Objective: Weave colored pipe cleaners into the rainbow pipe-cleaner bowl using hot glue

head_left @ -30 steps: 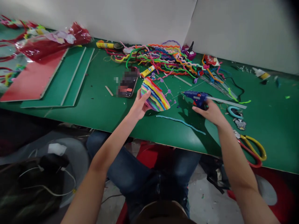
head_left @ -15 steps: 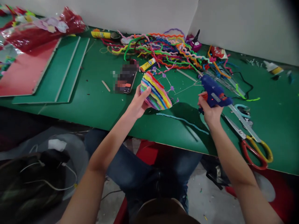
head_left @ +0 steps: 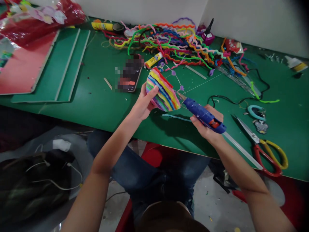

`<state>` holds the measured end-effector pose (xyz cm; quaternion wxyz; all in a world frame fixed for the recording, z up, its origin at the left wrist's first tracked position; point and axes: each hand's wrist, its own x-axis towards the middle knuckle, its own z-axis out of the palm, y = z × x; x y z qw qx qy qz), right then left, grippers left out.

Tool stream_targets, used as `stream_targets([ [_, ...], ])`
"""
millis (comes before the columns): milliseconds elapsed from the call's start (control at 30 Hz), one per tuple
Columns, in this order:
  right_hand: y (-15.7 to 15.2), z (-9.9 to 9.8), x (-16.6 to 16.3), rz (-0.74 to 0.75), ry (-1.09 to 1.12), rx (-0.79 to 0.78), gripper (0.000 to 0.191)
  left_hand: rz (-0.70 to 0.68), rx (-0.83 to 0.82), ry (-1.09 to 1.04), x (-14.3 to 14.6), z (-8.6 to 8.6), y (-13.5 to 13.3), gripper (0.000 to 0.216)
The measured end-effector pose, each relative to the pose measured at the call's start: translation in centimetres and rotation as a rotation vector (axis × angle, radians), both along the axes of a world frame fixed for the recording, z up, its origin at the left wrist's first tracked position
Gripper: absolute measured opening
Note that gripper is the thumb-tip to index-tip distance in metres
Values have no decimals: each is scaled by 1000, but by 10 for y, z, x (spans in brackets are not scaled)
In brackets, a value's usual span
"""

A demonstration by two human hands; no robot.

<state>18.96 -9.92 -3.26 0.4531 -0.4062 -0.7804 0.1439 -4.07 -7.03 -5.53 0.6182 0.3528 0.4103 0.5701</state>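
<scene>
My left hand (head_left: 146,100) is closed on a piece striped with rows of fuzzy pipe cleaner (head_left: 164,91) in rainbow colours, its thumb across the front. A blue hot glue gun (head_left: 201,112) is gripped in my right hand (head_left: 209,129). Its nozzle points left, close to the piece's right edge; whether it touches, I cannot tell. A clear glue stick (head_left: 242,151) juts from the gun's rear. Under the gun lies a light blue pipe cleaner (head_left: 175,117), partly covered. Behind the piece is a strand with small purple flowers (head_left: 173,73).
Scissors (head_left: 257,140) with red and yellow handles lie at the right, below a light blue ring (head_left: 256,112). Many coloured pipe cleaners (head_left: 166,42) are heaped at the back. A phone (head_left: 131,75), a yellow glue tube (head_left: 154,60) and boards (head_left: 65,71) lie further left.
My right hand has brought the glue gun left and down, so its nozzle is now by the striped piece's right edge. My left hand keeps its hold, almost unmoved.
</scene>
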Motion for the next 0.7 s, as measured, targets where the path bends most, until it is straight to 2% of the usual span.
stream_targets([
  [233,-2,4,-4,-53,-20,-80,35,-8,44,57,2,0,-1,74],
  [500,-2,9,-4,-30,-12,-120,36,-32,41,59,1,-1,-2,75],
  [700,-2,8,-5,-10,23,-88,35,-25,30,24,3,2,-3,80],
])
